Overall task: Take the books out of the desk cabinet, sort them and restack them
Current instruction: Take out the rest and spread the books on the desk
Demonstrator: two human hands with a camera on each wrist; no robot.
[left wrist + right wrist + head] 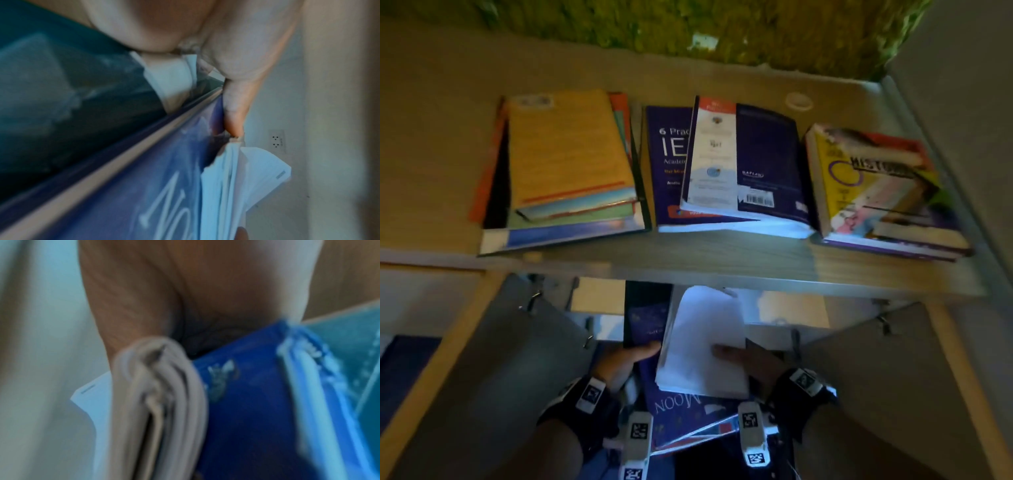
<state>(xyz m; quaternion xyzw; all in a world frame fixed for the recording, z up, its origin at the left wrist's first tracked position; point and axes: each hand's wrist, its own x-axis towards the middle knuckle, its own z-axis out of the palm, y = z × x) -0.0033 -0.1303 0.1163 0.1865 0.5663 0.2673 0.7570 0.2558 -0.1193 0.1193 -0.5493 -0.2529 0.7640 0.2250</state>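
left hand: lower centre-left, thumb clamped over the edge of the blue "Moon" book | white paper sheaf: on the book, lower centre | right hand: thumb pressed on the sheaf, rest hidden | advice: bundle should be kept level and lifted clear of the desk edge, so no sheets slide

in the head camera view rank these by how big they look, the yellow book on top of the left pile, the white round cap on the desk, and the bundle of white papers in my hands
1. Yellow book and bundle of white papers: they look alike in size, and the papers sit nearer the camera, so I won't rank them.
2. White round cap: plainly smallest.
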